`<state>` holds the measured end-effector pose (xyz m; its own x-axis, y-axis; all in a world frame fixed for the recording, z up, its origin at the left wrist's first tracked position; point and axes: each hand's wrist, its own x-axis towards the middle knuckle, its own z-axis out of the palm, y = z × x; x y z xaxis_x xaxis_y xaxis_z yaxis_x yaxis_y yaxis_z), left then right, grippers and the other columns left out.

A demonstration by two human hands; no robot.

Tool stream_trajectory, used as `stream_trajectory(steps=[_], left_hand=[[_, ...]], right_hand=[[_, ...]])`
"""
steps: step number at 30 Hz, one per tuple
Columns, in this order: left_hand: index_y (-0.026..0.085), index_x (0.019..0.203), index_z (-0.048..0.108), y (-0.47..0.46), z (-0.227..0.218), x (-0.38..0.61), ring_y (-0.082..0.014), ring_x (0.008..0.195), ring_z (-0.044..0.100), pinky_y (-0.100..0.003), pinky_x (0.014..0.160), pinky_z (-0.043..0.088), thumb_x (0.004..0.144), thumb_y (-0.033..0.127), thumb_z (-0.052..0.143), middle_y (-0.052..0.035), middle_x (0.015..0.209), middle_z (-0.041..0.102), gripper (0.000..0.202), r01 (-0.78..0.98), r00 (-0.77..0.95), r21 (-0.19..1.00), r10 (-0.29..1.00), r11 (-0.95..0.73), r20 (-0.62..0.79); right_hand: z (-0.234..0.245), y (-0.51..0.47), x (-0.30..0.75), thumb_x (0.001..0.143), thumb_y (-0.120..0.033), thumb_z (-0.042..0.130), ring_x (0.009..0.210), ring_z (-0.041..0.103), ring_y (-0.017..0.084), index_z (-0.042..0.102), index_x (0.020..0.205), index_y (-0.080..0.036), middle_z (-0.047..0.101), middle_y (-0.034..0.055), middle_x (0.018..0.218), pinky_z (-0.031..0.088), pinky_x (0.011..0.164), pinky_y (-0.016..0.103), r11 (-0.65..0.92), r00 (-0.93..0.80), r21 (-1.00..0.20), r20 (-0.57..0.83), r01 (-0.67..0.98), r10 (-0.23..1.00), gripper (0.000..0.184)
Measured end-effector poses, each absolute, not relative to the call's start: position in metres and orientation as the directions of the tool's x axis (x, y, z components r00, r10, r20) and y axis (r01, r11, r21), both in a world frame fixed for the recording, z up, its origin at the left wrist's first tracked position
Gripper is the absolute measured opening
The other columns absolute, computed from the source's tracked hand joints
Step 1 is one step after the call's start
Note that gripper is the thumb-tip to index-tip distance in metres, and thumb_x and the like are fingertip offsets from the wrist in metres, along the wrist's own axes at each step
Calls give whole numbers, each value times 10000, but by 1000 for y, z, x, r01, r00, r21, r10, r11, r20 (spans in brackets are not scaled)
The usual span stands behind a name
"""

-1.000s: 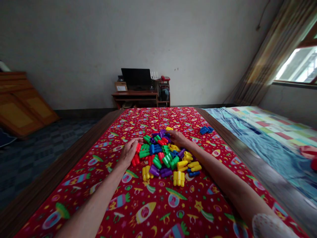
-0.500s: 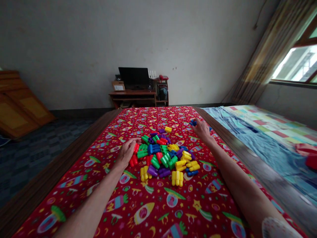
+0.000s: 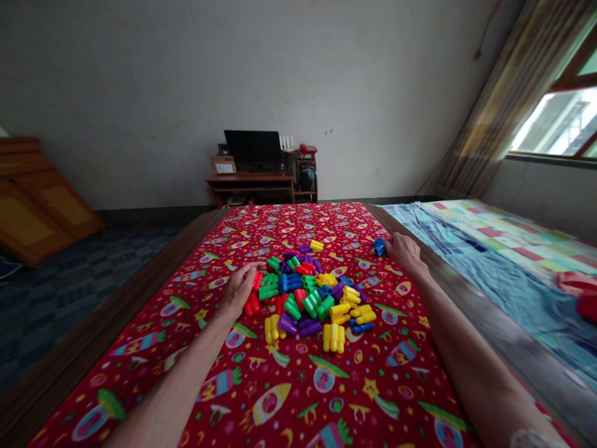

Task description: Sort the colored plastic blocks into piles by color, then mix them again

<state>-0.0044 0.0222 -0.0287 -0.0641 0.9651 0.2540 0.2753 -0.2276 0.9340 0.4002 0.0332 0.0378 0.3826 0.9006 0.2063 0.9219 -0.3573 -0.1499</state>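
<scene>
A pile of plastic building blocks (image 3: pixel 290 282) in red, green, blue, purple and yellow lies on the red patterned cloth. At its left edge rests my left hand (image 3: pixel 241 287), fingers stretched out beside the red blocks (image 3: pixel 252 303) and holding nothing visible. Farther off to the right, my right hand (image 3: pixel 405 251) is at a small group of blue blocks (image 3: pixel 379 247), apart from the pile. Its fingers are curled down at the right side of that group, closed against a blue block that they partly hide.
The cloth (image 3: pixel 280 398) covers a long table with a dark wooden edge (image 3: pixel 494 311). A bed (image 3: pixel 489 249) adjoins on the right. Beyond the table's far end stands a desk (image 3: pixel 252 178) with a monitor (image 3: pixel 252 148). A wooden cabinet (image 3: pixel 41 205) is at left.
My right hand has moved right and slightly nearer to me. The blue blocks it was partly covering now show to the left of its fingers. My left hand has stayed in place.
</scene>
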Motion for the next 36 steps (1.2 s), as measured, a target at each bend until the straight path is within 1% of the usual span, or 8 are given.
stream_trajectory(steps=[2,5,9,13,16,23,28,36], left_hand=[[183,895,638,21,-27,-3,-239,918,692,-379,829,556,788,481,486,-69,857,694,351,278,-66,933,964,-231,258],[184,877,639,19,-24,-2,-238,908,695,-384,838,555,792,479,486,-68,842,693,344,289,-61,929,964,-232,260],[182,888,647,18,-24,-2,-240,919,692,-386,839,555,794,473,486,-70,846,694,346,295,-63,927,964,-231,260],[191,941,663,17,-24,-2,-236,945,678,-382,869,536,813,485,469,-76,919,701,375,304,-29,918,961,-254,275],[198,987,673,15,-21,-1,-241,971,663,-369,866,528,816,510,470,-79,969,707,410,334,40,899,958,-282,286],[168,1093,667,16,-21,-2,-262,979,645,-361,830,526,806,572,468,-106,1037,714,534,379,101,877,955,-296,279],[183,1020,695,20,-24,-4,-257,953,655,-352,829,520,792,571,487,-91,993,723,495,392,104,861,945,-324,309],[173,1063,694,23,-30,-6,-265,988,643,-364,875,506,780,525,518,-99,1051,717,484,377,92,876,954,-300,287]], right_hand=[[45,32,379,941,-280,412,937,655,279,673,1047,-117,694,195,993,456,765,347,-249,289,-160,309,955,906,325],[44,29,334,929,-231,450,850,675,219,702,1029,-152,727,121,901,468,756,299,140,-38,-239,387,961,921,282],[23,24,277,876,-260,581,950,675,206,659,1186,-168,724,101,1069,495,831,302,636,-519,-371,372,677,770,333],[8,19,251,879,-286,595,1171,592,246,654,1200,-154,652,147,1240,455,979,375,806,-678,-362,438,468,591,352],[10,14,239,905,-271,564,1180,587,236,680,1148,-177,671,134,1204,437,1000,366,821,-677,-340,465,459,571,286],[15,5,212,886,-267,589,998,651,254,653,1195,-155,711,142,1046,464,860,352,676,-647,-181,198,714,737,335],[27,11,228,799,-222,660,902,659,203,670,1185,-187,723,91,1025,460,761,267,628,-557,-331,292,704,778,387],[40,55,344,849,-309,526,785,646,174,734,984,-197,737,33,838,426,710,244,202,29,-407,495,891,869,272]])
